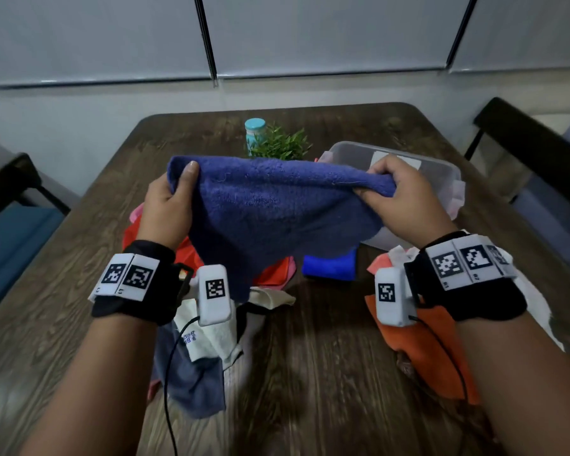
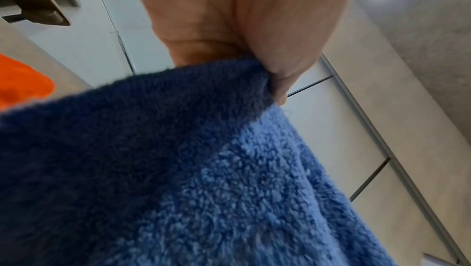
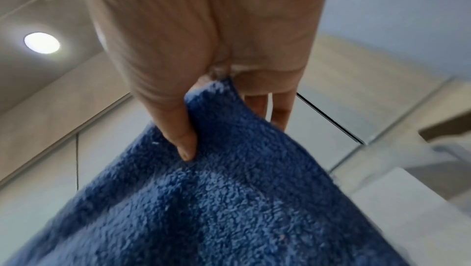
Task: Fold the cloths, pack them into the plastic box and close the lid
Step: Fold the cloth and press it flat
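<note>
One blue towel (image 1: 277,205) hangs between two hands: left hand (image 1: 168,205) and right hand (image 1: 405,199) each pinch a top corner, fingers (image 3: 184,139) curled tight. One plastic box (image 1: 441,172) sits behind.

Loose cloths (image 1: 198,340) flank bare table (image 1: 310,357); plastic box (image 1: 441,179) behind.

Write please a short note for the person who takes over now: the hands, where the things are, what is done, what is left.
Left hand pinches one top corner of the blue towel; right hand pinches the other. The towel hangs spread in the air above the table.
Box stands far right, behind the towel; whether its lid is on cannot be told.
Done: one bright blue cloth lies folded by the box.
Left: fold the towel, then the loose orange cloth, white cloth, grey cloth and red ones; pack all; close the lid.
</note>
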{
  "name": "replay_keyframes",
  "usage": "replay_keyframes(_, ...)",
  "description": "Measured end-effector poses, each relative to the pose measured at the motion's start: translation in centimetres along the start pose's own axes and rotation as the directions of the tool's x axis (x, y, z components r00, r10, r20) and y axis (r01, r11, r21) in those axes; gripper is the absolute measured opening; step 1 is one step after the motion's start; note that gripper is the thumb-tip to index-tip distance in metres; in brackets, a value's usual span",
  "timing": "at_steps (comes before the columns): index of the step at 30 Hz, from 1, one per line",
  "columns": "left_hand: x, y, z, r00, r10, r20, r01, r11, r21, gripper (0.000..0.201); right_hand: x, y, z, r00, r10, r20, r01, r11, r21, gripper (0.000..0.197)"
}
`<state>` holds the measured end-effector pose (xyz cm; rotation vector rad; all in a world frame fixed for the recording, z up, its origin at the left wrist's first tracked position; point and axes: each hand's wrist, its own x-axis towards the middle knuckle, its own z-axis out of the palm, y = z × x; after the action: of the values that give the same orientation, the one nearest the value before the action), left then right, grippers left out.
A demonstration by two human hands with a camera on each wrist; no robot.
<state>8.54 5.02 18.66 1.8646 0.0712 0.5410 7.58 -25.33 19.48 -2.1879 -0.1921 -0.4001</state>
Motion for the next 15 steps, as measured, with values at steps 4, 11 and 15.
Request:
replay_keyframes(4, -2.8, -2.9, 1.4, 0.962, -0.127, 0.24, 0.084, 0.98, 0.181, 0.028, -1.2, 3.5, 1.5, 0.981, 0.084, 0.176, -0.081, 0.996, -0.026, 0.009)
replay_keyframes(11, -13.3, -14.9, 5.0, 0.559, -0.651, 0.514, 0.066, 0.653, 0.755, 0.041, -9.5, 10.6, 8.2, 0.552, 0.615, 0.563, -0.268, 0.77, -0.579, 0.043)
replay_keyframes(15, -16.2, -18.6, 3.5, 0.519, -0.729, 0.447, 0.187, 0.607, 0.773, 0.037, -12.6, 12.5, 8.7, 0.445, 0.664, 0.601, -0.161, 0.719, -0.676, 0.018)
